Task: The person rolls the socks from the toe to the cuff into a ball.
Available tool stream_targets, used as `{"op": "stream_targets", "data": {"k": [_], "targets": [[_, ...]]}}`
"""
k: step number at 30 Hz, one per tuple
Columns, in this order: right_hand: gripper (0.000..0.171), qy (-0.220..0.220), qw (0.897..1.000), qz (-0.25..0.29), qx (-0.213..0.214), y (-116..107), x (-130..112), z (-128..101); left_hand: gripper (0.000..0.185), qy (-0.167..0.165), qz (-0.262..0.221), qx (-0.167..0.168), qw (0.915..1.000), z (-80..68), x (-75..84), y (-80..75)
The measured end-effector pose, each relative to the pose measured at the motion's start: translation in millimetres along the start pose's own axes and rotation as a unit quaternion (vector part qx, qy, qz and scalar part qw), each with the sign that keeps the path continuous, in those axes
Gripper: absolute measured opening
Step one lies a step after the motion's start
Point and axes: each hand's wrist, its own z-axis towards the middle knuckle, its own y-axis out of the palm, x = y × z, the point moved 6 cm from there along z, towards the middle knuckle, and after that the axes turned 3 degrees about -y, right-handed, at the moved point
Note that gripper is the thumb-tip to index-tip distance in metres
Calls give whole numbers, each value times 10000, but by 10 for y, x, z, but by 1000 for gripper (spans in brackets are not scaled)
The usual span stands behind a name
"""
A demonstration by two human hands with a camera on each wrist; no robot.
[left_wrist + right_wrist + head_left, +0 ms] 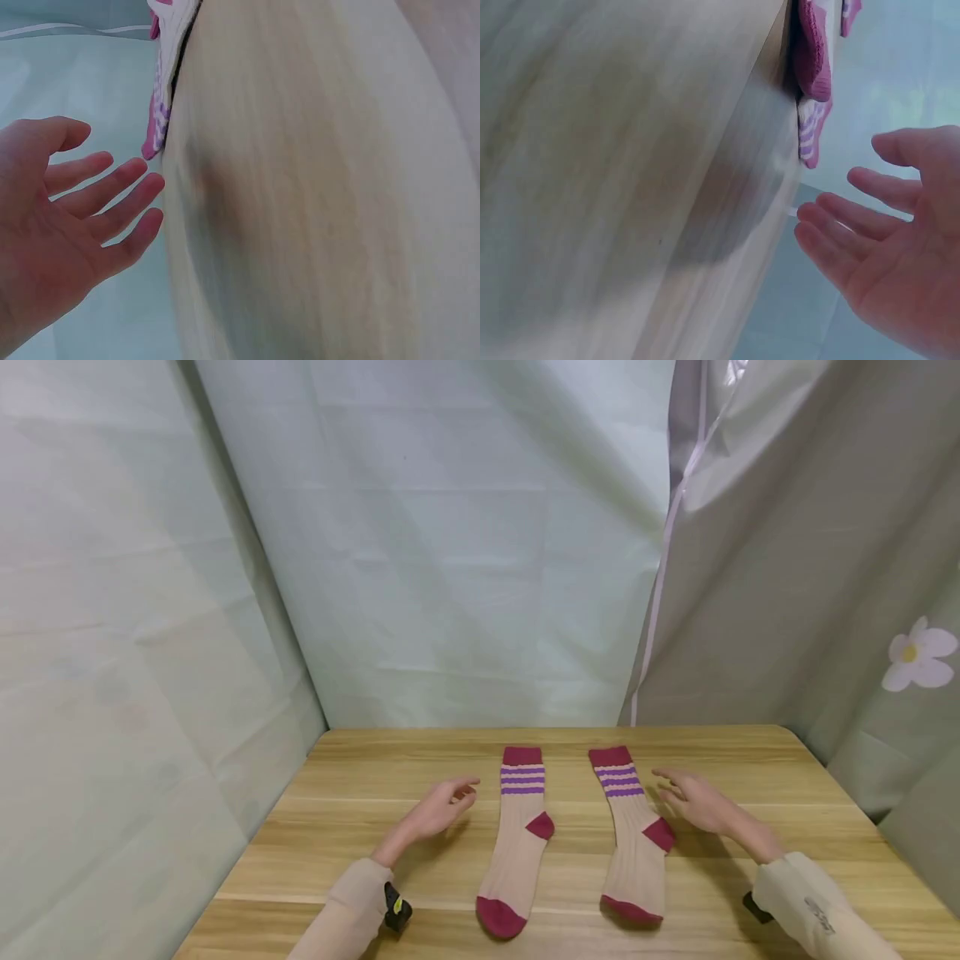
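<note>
Soft, even, bright light fills the sharp head view, hands casting faint shadows toward 5 o'clock on the table (pixel 375 860), while both wrist views are motion-blurred.

The right hand (pixel 900 247) fills the 4 o'clock corner, palm showing and fingers (pixel 832 217) straight and spread, holding nothing. The blurred wooden desk (pixel 615 172) covers the left side from 7 to 12 o'clock, with a dark shadow near centre. At 1 o'clock a sock (pixel 811 82), maroon with purple stripes, lies on the desk's edge, apart from the fingers. Pale green cloth (pixel 900 67) lies behind.
</note>
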Motion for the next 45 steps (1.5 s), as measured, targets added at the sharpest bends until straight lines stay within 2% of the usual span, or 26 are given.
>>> {"op": "stream_targets", "data": {"k": [6,11,16,22,28,32,37,41,45], "targets": [[35,282,9994,172,98,16,30,26,35,-40,-109,-57,9999,16,39,34],[29,428,9982,368,202,10,45,26,33,-56,-392,-182,9990,27,80,55],[26,507,9961,694,194,19,56,41,30,-166,-841,-313,9958,42,71,87],[26,702,9932,909,176,32,56,59,31,-236,-1575,-563,9856,47,117,137],[26,1201,9837,1321,206,66,82,64,32,-404,-1798,-693,9804,86,163,189],[30,1569,9740,1626,171,85,101,69,32,-373,-1860,-778,9788,122,186,224],[31,1943,9634,1841,106,116,118,73,33,-449,-2233,-1022,9683,136,211,288],[30,1979,9620,1873,146,128,107,86,34,-728,-2611,-1092,9564,139,226,328],[29,2000,9612,1891,182,145,108,91,34,-881,-2726,-1112,9516,162,240,359]]}}
